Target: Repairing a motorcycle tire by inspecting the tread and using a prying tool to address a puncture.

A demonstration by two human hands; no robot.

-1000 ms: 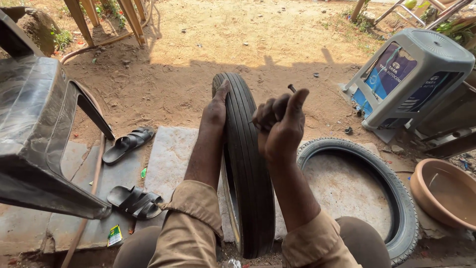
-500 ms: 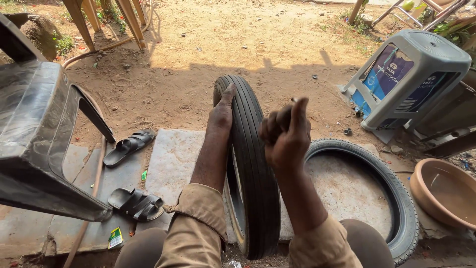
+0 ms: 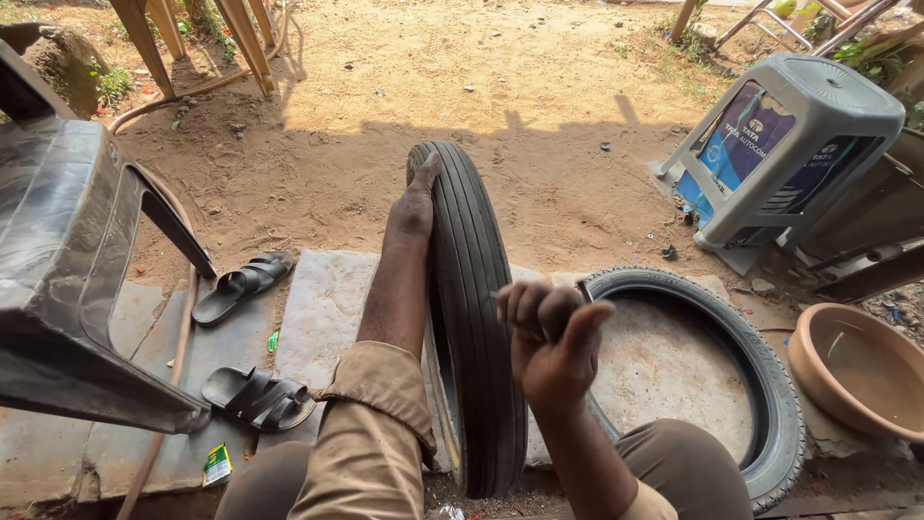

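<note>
— What's the biggest difference from a moment back?

— Your upright tyre (image 3: 472, 318) hasn't gone anywhere: it stands on its tread on the stone slab (image 3: 322, 308), between your knees, just as it did a second ago. Your left hand (image 3: 416, 207) stays pressed against its upper left sidewall, fingers flat along the rubber, steadying rather than gripping.

— And your right hand?

— That's what moved. A second ago it was raised close to the tread near the top; now your right hand (image 3: 549, 337) has dropped lower and come away to the right, clear of the tyre. Its fingers are curled shut round a small dark tool (image 3: 583, 289), of which only the tip shows above the knuckles; I can't tell what kind it is.

— So what does that mean for the work?

— My guess is you're between strokes, with the tyre held ready.

— Anything else around you?

— A second tyre (image 3: 712, 376) lies flat on your right, a clay bowl (image 3: 857, 371) beyond it, a grey plastic stool (image 3: 799, 135) tipped behind, sandals (image 3: 243, 282) at your left.
</note>
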